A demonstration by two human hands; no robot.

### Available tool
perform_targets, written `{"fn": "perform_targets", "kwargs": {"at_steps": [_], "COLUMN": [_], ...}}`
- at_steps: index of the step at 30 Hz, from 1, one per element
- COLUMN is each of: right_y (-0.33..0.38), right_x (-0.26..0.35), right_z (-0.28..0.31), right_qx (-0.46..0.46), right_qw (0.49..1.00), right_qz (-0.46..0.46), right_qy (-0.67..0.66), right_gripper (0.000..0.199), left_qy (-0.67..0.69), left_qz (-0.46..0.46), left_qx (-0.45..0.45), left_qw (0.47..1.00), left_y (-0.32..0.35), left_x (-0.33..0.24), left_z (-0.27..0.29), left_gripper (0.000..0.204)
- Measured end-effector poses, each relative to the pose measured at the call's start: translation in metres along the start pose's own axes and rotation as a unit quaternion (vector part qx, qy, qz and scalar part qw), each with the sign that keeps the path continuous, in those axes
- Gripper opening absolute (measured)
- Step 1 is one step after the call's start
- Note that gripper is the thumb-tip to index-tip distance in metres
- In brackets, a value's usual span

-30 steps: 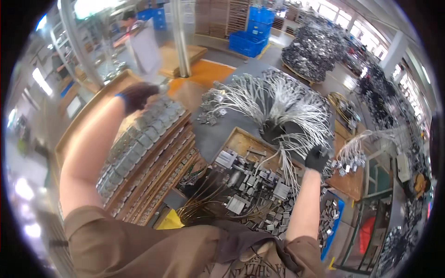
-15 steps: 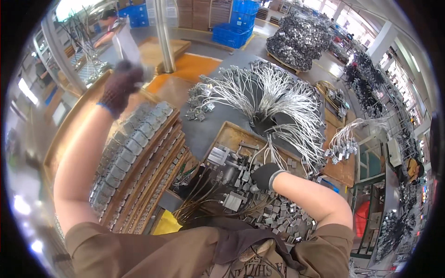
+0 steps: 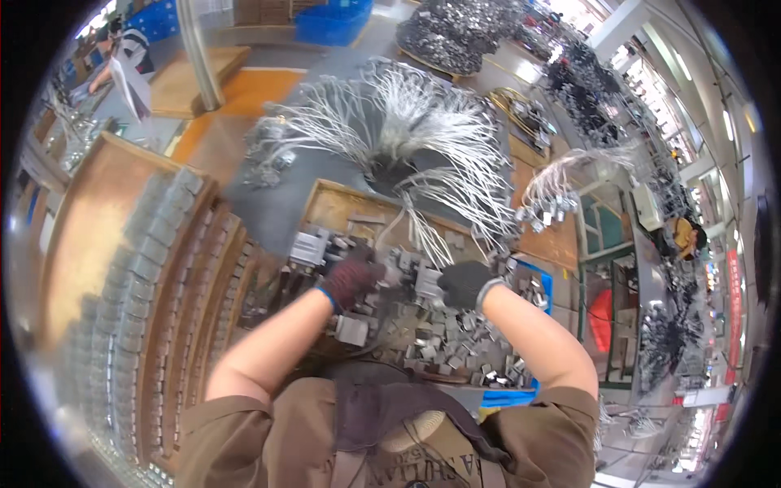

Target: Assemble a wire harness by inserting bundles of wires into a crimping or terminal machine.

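My left hand (image 3: 355, 281), in a dark red-brown glove, is over the worktop with its fingers curled. Motion blurs the fingertips, so I cannot make out what they hold. Close by on its right, my right hand (image 3: 465, 285) in a black glove closes on a square grey metal piece (image 3: 428, 283). Small metal blocks (image 3: 443, 342) lie loose below the hands. A larger silver block (image 3: 308, 248) sits beyond the left hand, and another metal block (image 3: 351, 330) rests nearer my body. White wires (image 3: 427, 236) reach down toward the right hand.
A fanned bundle of white wires with metal ends (image 3: 439, 130) spreads over the grey table behind a wooden tray rim (image 3: 325, 195). Stacked wooden trays of metal parts (image 3: 167, 268) stand left. A co-worker (image 3: 130, 53) is far left; a metal post (image 3: 198, 57) rises nearby.
My left hand has come down from the raised position over the left trays to the worktop beside the right hand. The view has shifted, and a metal piece now shows at my right fingers.
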State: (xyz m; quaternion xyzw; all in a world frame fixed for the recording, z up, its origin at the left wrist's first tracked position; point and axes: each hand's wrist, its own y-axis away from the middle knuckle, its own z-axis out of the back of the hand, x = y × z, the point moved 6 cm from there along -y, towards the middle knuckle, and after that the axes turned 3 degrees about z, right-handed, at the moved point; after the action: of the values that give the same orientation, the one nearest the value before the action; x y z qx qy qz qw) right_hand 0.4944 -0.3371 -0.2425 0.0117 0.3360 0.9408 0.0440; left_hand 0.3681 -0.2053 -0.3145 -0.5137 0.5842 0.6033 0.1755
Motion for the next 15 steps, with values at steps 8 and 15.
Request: {"fn": "perform_targets", "kwargs": {"at_steps": [8, 15], "right_y": [-0.034, -0.077], "right_x": [0.013, 0.04], "right_z": [0.021, 0.062], "right_qx": [0.062, -0.206], "right_qw": [0.983, 0.974], "right_qz": [0.127, 0.092], "right_qy": [-0.121, 0.009], "right_gripper": [0.036, 0.025], "left_qy": [-0.661, -0.51], "left_qz": [-0.414, -0.162], "left_qx": [-0.026, -0.322], "left_qw": [0.626, 0.781], "left_y": [-0.041, 0.013], "left_x": [0.012, -0.121], "left_z": [-0.007, 0.099], "left_gripper": [0.026, 0.036]}}
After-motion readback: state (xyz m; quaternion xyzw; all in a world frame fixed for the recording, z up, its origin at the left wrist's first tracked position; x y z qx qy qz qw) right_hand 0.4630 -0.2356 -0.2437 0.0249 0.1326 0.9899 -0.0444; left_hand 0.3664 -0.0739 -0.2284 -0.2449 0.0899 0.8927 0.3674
